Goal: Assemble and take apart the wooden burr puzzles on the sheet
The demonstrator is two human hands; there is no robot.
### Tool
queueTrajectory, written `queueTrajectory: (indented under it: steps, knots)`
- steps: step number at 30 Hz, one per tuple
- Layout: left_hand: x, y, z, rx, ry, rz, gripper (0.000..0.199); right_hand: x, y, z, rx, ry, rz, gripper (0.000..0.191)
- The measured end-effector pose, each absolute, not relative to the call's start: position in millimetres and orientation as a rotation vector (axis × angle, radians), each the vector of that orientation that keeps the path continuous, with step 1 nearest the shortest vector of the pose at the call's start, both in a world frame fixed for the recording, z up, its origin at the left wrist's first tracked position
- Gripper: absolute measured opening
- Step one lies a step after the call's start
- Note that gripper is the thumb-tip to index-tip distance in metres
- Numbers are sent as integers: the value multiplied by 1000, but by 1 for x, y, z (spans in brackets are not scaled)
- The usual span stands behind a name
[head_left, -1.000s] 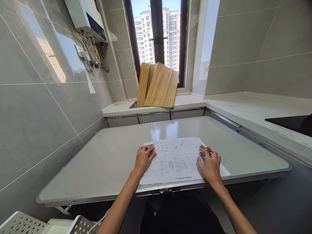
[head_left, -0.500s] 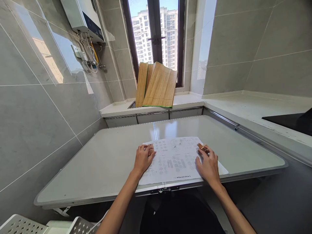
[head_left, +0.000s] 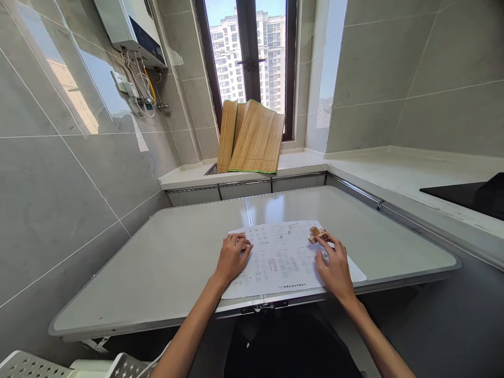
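A printed paper sheet (head_left: 281, 262) with small diagrams lies near the table's front edge. My left hand (head_left: 233, 257) rests over its left side, fingers curled around a wooden block (head_left: 243, 235) that is mostly covered. At the sheet's right side, my right hand (head_left: 335, 268) grips a cluster of interlocking wooden puzzle pieces (head_left: 316, 234) between thumb side and fingertips. One piece of that cluster sticks up at an angle. How many pieces sit under each hand is hidden.
The pale folding table (head_left: 157, 273) has a metal latch (head_left: 258, 308) at its front edge. Behind it, a bamboo mat (head_left: 258, 139) leans on the window counter. White perforated baskets (head_left: 35, 365) stand low at the left.
My right hand has turned the wooden puzzle pieces and shifted them slightly left. My left fingers have closed further over their block, covering more of it. The view has moved slightly.
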State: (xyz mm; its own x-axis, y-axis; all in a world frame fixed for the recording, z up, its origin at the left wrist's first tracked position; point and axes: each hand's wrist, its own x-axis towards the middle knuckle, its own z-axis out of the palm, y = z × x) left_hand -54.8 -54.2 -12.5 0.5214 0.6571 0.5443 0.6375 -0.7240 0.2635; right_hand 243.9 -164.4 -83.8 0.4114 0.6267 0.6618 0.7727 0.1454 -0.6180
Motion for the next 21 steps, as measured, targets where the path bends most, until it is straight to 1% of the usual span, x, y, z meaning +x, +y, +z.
queueTrajectory:
  steps: [2,4,5,8,9,10,11,16,21]
  knots:
    - [-48,-60,-7,2685,1078,922,20,240,-165,-77,-1463,-1299,-23,43]
    - [-37,-66,-5,2604,990,828,24,233,-164,-71,-1357,-1271,203,42]
    - [-31,-69,-5,2530,956,787,30,229,-163,-68,-1300,-1244,328,41]
    - [-11,-76,-8,2203,943,757,63,213,-161,-62,-1150,-1184,661,39]
    - [-6,-78,-10,2100,935,744,71,208,-160,-61,-1105,-1169,748,39]
    - [-2,-79,-12,2014,915,725,75,203,-160,-59,-1061,-1154,823,38]
    - [1,-80,-13,1945,879,700,75,199,-160,-58,-1023,-1144,885,38]
    - [3,-86,-15,1713,631,676,56,191,-161,-53,-945,-1130,1056,37]
    - [0,-88,-13,1633,622,732,53,189,-161,-50,-914,-1097,1158,34]
